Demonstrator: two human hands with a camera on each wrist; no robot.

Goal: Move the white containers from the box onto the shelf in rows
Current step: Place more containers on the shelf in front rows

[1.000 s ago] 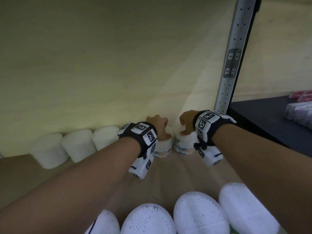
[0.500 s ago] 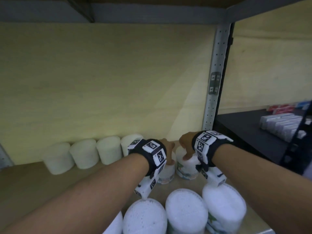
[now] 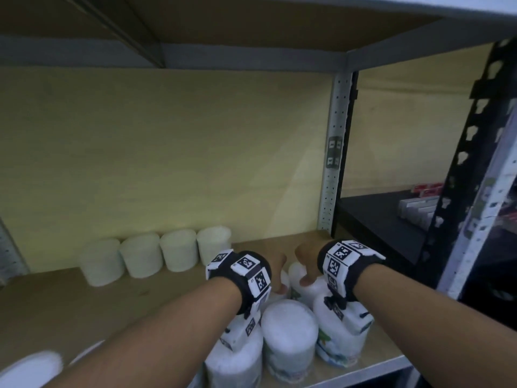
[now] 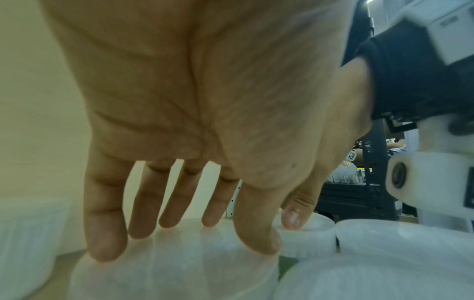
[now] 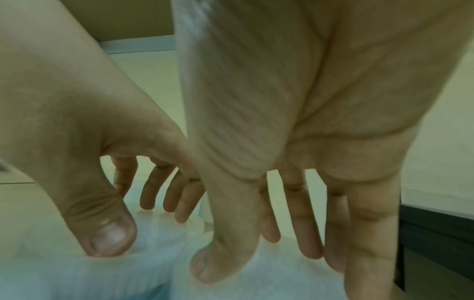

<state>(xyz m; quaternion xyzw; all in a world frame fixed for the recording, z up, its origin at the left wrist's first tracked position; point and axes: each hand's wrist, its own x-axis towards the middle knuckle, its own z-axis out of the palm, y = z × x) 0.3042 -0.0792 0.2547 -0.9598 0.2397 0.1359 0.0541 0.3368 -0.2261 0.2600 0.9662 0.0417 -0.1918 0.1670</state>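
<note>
Two white containers stand side by side on the wooden shelf (image 3: 84, 309), just behind the front row. My left hand (image 3: 275, 275) grips the left container (image 3: 284, 280) from above; in the left wrist view the fingers (image 4: 107, 243) and thumb clasp the rim of this container (image 4: 166, 270). My right hand (image 3: 306, 263) grips the right container (image 3: 298, 274) the same way. In the right wrist view its thumb and fingers (image 5: 310, 243) straddle the lid of the right container (image 5: 269, 288), and my left hand (image 5: 143, 225) holds its neighbour (image 5: 64, 276).
Several white containers (image 3: 156, 256) line the back wall at the left. Three more (image 3: 289, 331) stand at the shelf's front edge under my wrists. A grey upright post (image 3: 334, 163) bounds the right end. Beyond it lies a black shelf (image 3: 377, 217) with small boxes (image 3: 416, 214).
The view has pulled back and tilted up, showing the upper shelf. Both hands stay on their containers, which now sit closer to the front row.
</note>
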